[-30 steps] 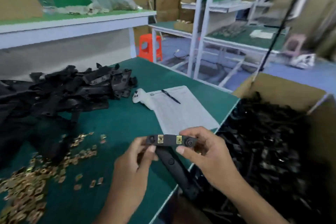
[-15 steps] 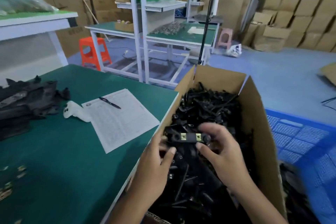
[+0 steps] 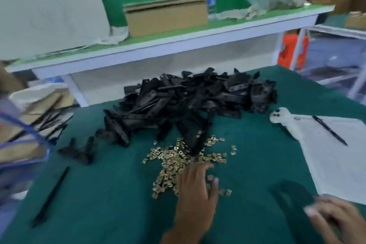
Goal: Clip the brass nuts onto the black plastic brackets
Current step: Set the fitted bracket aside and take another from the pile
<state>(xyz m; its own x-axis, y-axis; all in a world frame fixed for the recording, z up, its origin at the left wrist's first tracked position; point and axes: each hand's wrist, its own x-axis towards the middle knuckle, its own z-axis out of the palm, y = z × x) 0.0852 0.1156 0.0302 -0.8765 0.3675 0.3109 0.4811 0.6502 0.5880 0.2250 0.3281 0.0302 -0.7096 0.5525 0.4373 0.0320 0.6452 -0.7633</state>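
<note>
Brackets (image 3: 190, 101), heaped black on the tabletop (image 3: 103, 194) beyond the left hand (image 3: 195, 186), stay within reach as stock. Nuts (image 3: 178, 160) lie scattered just ahead of and under that hand, whose grip is flat, fingers spread, holding nothing, likely raking. Right hand (image 3: 334, 218), blurred at the near edge beside the paper (image 3: 336, 160): grip cannot be told. Open room lies left of the hands.
</note>
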